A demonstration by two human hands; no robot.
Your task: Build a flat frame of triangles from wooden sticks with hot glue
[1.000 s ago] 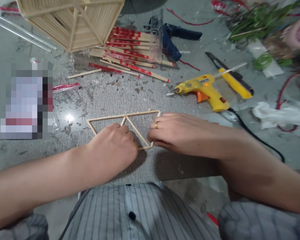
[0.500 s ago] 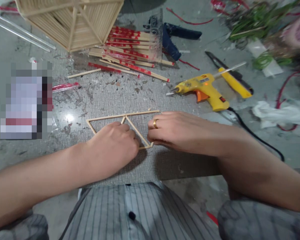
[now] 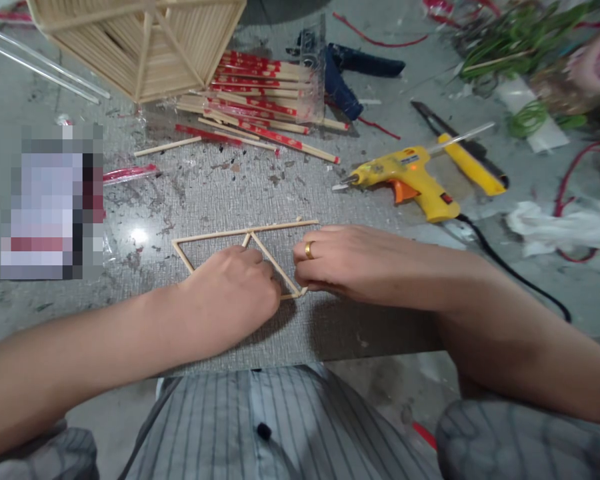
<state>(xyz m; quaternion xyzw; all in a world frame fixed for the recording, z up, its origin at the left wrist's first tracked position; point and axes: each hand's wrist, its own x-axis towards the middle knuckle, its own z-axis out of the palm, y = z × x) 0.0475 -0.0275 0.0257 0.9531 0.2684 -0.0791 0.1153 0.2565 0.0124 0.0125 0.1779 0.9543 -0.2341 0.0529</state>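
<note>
A flat frame of thin wooden sticks point(image 3: 275, 263), joined in triangles, lies on the table near its front edge. My left hand point(image 3: 235, 283) is closed over its lower left part, knuckles up, hiding the sticks beneath. At the frame's right end, my right hand point(image 3: 340, 260) has its fingers curled together on a stick, a gold ring on one finger; its fingertips are mostly hidden. The frame's long top stick point(image 3: 215, 235) and upper left corner show uncovered. Beyond my right hand rests a yellow hot glue gun point(image 3: 410, 177) with an orange trigger.
Red-wrapped chopsticks point(image 3: 265, 127) are heaped behind the frame, next to a large wooden-stick structure point(image 3: 175, 53). A utility knife point(image 3: 470, 160) lies past the glue gun, whose black cord point(image 3: 510, 267) runs to the right. A blurred-out rectangular object point(image 3: 45, 207) is at left, clear glue sticks point(image 3: 45, 63) behind.
My left hand has shifted very slightly right and down over the frame. My right hand and the frame stay practically in place.
</note>
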